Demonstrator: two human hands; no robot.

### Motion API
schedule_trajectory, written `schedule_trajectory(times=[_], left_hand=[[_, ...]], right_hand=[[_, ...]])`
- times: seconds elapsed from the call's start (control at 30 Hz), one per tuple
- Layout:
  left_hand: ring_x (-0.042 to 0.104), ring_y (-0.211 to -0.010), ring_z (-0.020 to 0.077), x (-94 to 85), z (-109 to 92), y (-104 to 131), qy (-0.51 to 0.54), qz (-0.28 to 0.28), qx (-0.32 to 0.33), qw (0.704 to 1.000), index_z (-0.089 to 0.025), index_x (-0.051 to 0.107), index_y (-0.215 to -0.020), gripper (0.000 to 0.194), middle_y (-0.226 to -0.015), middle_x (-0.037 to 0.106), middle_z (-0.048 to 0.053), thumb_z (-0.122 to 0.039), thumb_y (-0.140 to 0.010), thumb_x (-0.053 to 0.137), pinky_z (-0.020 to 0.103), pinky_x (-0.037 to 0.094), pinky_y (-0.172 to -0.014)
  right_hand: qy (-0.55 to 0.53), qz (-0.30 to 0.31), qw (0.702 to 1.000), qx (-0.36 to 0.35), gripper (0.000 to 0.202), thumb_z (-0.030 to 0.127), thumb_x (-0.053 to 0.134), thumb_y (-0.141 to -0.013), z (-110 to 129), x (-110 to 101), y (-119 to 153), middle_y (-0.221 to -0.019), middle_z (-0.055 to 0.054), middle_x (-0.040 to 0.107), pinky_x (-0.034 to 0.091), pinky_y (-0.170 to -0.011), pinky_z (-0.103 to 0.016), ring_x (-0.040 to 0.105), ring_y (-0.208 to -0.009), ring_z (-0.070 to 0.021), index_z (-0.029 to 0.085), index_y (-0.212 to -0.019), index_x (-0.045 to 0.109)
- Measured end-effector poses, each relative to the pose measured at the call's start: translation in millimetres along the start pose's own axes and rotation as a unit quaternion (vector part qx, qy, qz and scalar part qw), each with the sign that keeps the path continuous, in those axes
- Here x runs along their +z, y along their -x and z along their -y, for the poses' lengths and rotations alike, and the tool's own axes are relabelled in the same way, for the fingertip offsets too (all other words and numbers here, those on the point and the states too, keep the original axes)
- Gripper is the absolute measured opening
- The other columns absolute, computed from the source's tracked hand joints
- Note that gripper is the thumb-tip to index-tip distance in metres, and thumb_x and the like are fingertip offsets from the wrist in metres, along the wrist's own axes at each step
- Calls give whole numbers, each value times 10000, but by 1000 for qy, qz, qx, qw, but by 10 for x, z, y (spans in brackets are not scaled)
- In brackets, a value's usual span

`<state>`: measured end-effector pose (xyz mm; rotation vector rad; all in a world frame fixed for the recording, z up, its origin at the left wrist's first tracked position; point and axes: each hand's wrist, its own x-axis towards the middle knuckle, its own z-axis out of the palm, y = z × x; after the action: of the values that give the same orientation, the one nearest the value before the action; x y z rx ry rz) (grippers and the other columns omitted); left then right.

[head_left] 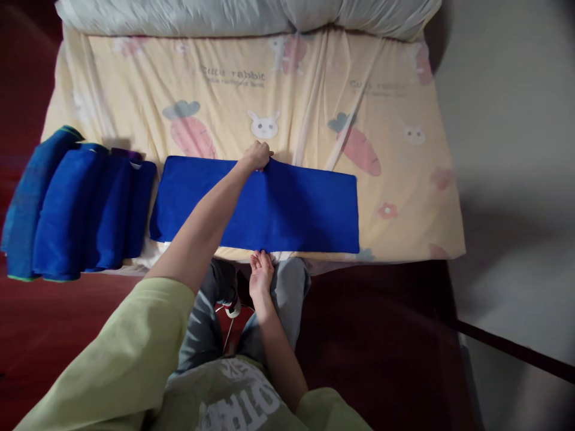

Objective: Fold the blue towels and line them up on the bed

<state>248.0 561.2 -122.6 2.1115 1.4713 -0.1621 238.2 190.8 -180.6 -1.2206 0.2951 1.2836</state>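
Note:
A blue cloth (314,206) lies spread as a long rectangle near the front edge of the bed. My left hand (257,155) reaches across it and pinches its far edge around the middle, where the cloth is slightly raised. At the near edge, directly opposite, my right hand (262,272) has its palm turned up and its fingertips closed on the hem. A shaded crease runs through the cloth between my two hands.
Several folded blue cloths (67,209) lie side by side at the left of the bed. A patterned yellow sheet (404,155) covers the bed, with a grey quilt (179,17) along its far side. A pale wall (507,149) stands right.

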Motion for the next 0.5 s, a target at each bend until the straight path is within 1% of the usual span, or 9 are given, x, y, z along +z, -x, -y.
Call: schedule_trajectory(times=[0.07,0.13,0.2,0.23,0.3,0.37,0.4,0.5], left_hand=[[608,-1126,206,50,60,-32,6,-9,13,1000,35,687,-1120,527,-958,697,173,-384,-1083,370,367,386,-1072],[608,-1131,211,100,105,-26,15,14,16,1000,26,696,-1091,564,-965,700,172,-442,-1073,382,360,377,-1080],[626,-1095,215,132,132,-12,27,41,25,998,-11,721,-1034,570,-940,709,151,-498,-1040,424,344,392,-1066],[634,-1065,216,140,142,-13,33,39,33,998,-34,734,-1004,547,-915,713,139,-505,-1019,456,336,404,-1053],[641,-1002,218,151,160,-40,48,2,46,998,-68,752,-961,477,-849,709,124,-480,-979,513,325,422,-1028],[637,-961,219,171,180,-91,73,-40,56,995,-76,761,-934,428,-785,691,119,-445,-954,545,318,428,-1017],[634,-955,221,188,191,-117,89,-49,62,993,-76,763,-925,414,-763,680,116,-435,-943,559,317,427,-1018],[621,-989,242,253,223,-157,119,-45,69,989,-76,761,-915,361,-760,667,120,-401,-907,604,334,418,-1034]], right_hand=[[6,-3,1000,-1,182,362,728,-843,0,10,3,-886,-26,775,572,-824,-303,727,-792,-147,218,-880,623],[18,-3,1000,-1,193,384,709,-861,6,32,1,-920,-38,781,569,-818,-303,726,-778,-144,212,-898,630],[25,-5,1000,-1,217,403,715,-857,12,47,9,-920,-39,782,565,-819,-302,725,-768,-143,208,-904,631],[23,-6,1000,-3,230,410,727,-847,15,51,18,-903,-34,780,562,-822,-301,724,-766,-143,209,-898,627],[11,-9,1000,-9,246,412,752,-824,25,58,36,-861,-21,774,559,-823,-296,722,-759,-143,212,-884,621],[-1,-9,1000,-13,240,400,758,-815,42,73,42,-849,-20,773,557,-812,-289,716,-741,-139,210,-874,624],[-3,-9,1000,-14,232,393,755,-816,52,83,40,-853,-24,775,557,-803,-288,714,-730,-138,207,-870,628],[9,-11,1000,-13,218,382,751,-812,72,92,47,-836,-37,776,559,-788,-293,714,-716,-145,197,-839,639]])
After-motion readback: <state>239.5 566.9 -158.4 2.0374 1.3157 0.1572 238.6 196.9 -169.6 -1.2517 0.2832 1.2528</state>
